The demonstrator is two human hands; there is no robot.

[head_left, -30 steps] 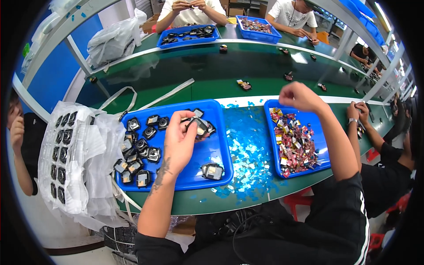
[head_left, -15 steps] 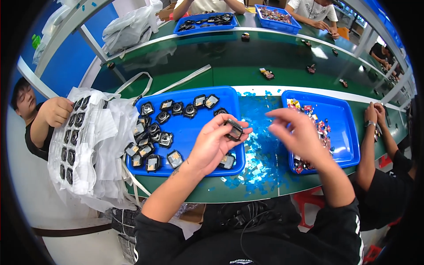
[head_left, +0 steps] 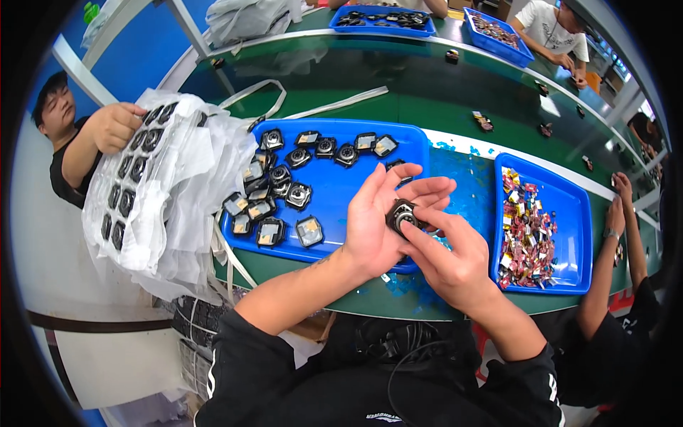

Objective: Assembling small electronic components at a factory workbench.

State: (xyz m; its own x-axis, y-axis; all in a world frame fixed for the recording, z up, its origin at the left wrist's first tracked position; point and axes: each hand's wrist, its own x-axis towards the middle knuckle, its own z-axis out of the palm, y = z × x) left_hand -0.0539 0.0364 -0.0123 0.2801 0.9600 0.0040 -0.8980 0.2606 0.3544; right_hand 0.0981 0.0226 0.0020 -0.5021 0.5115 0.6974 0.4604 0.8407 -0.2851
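Observation:
Over the front right of the left blue tray (head_left: pixel 334 252), my right hand (head_left: pixel 455 260) pinches a black watch case (head_left: pixel 403 215), its round ringed side turned up. My left hand (head_left: pixel 373 224) lies palm up beneath it, fingers stretched and spread, with the case against the palm side. Whether the left hand bears any of its weight I cannot tell. Inside the left tray are several similar black watch cases (head_left: pixel 299 195), some showing a round back, others a pale square face.
At right stands a blue tray (head_left: pixel 580 213) with small red, yellow and silver parts (head_left: pixel 526 242). Blue film scraps (head_left: pixel 420 292) litter the green table between trays. A person at left holds white packing sheets (head_left: pixel 167 206) with watch cases. Loose parts lie on the far belt (head_left: pixel 420 92).
My right hand has come left from above the parts tray and grips the watch case. My left hand's fingers have opened out, and the case now shows its round side. The view has shifted.

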